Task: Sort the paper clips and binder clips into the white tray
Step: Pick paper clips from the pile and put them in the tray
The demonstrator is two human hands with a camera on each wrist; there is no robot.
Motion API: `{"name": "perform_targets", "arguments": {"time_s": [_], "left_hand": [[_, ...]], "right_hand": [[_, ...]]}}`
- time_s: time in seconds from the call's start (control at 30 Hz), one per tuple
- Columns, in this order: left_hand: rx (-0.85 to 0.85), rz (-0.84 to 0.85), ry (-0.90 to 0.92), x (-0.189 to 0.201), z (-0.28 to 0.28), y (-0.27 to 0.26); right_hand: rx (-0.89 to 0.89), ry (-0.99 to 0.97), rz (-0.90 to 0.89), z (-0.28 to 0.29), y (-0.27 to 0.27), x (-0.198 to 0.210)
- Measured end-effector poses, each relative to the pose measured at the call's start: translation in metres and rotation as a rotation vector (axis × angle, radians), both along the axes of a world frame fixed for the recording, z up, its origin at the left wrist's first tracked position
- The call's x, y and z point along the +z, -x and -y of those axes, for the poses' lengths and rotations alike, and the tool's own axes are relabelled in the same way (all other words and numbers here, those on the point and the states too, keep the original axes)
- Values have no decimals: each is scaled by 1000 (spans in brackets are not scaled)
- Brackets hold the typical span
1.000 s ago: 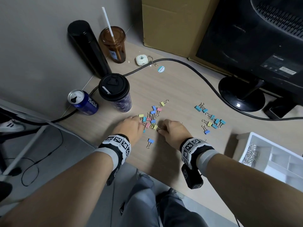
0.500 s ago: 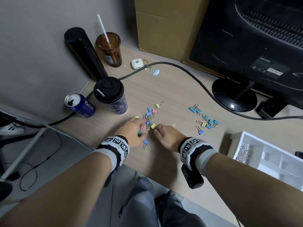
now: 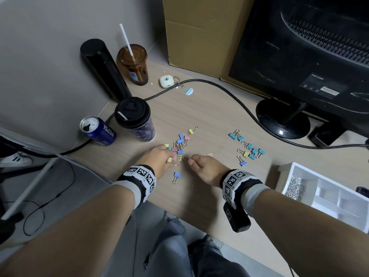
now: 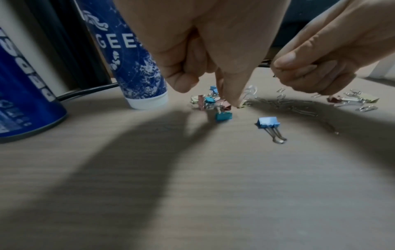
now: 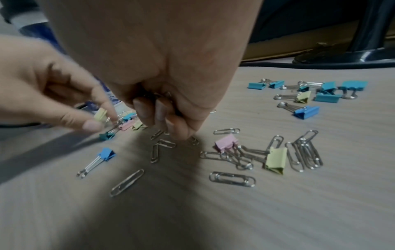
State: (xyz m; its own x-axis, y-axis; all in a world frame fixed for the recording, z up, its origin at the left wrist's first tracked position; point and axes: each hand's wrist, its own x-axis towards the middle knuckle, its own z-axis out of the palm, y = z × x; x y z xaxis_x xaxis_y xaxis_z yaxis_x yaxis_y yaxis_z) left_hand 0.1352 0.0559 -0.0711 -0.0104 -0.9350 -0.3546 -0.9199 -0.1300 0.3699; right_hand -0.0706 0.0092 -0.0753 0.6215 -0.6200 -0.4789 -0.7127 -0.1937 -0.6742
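head: blue binder clip [image 3: 176, 176] handles toward viewer

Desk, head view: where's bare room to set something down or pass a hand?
Free: the strip between the two binder clip groups, and the stretch from the cable down to them. Also the desk edge between the right hand and the white tray. Crowded: around both hands, where paper clips lie scattered.

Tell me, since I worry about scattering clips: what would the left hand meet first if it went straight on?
Probably the mixed binder clip pile just beyond the left hand, whose fingertips already reach it; depth is unclear.
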Motion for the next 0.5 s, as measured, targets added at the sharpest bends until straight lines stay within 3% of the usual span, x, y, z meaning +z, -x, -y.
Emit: {"name": "perform_targets", "arguments": {"time_s": [0.13,0.37,0.5], "left_hand": [[-18,120,-69,-2,-5,-6],[-16,10,29,-2,10,16],[-67,15,-36,-5,26,31]], "right_hand": [[-140,-9,-6,7,6,-5],[-237,-34,-24,5,12,-1],[-252,-32,-86,7,18,1]]}}
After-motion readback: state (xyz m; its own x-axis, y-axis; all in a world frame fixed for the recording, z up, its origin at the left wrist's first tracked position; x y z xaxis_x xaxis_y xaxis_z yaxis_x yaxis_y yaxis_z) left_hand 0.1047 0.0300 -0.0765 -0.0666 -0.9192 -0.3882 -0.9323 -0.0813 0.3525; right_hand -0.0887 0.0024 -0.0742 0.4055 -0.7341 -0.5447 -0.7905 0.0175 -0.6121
